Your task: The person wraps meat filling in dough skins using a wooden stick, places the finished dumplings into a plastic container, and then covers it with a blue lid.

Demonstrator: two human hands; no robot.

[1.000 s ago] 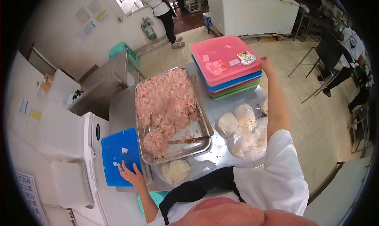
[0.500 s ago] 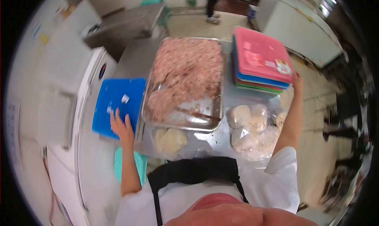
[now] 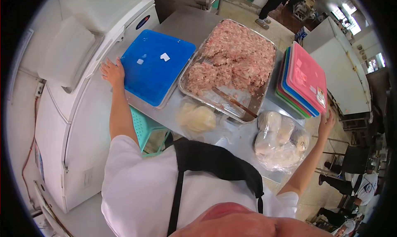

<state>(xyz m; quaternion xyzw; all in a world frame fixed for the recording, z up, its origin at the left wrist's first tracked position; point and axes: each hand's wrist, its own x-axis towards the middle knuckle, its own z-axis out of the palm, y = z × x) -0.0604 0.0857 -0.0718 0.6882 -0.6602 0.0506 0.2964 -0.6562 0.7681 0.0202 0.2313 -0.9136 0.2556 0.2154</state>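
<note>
My left hand (image 3: pixel 112 72) has its fingers spread beside the left edge of a blue lid (image 3: pixel 156 67), and holds nothing. At the right, my right hand (image 3: pixel 327 120) is by the lower corner of a stack of colored lids with a pink one (image 3: pixel 307 73) on top; its fingers are apart. Between them lies a metal tray (image 3: pixel 251 120) of ground meat (image 3: pixel 244 50), with a brown-handled utensil (image 3: pixel 235 103) in its lower part. Below the tray are a bag of pale yellowish pieces (image 3: pixel 197 117) and a clear bag of round dough-like pieces (image 3: pixel 278 144).
A white freezer (image 3: pixel 89 154) stands at the left of the metal table (image 3: pixel 190 21). A green plastic crate (image 3: pixel 142 129) is under the table's near edge. Another white freezer (image 3: pixel 337 67) is at the right. People in dark trousers stand at the top (image 3: pixel 275 3) and lower right.
The view has turned and shifted. My left hand has moved off the blue lid to its left edge. My right hand is now lower beside the lid stack.
</note>
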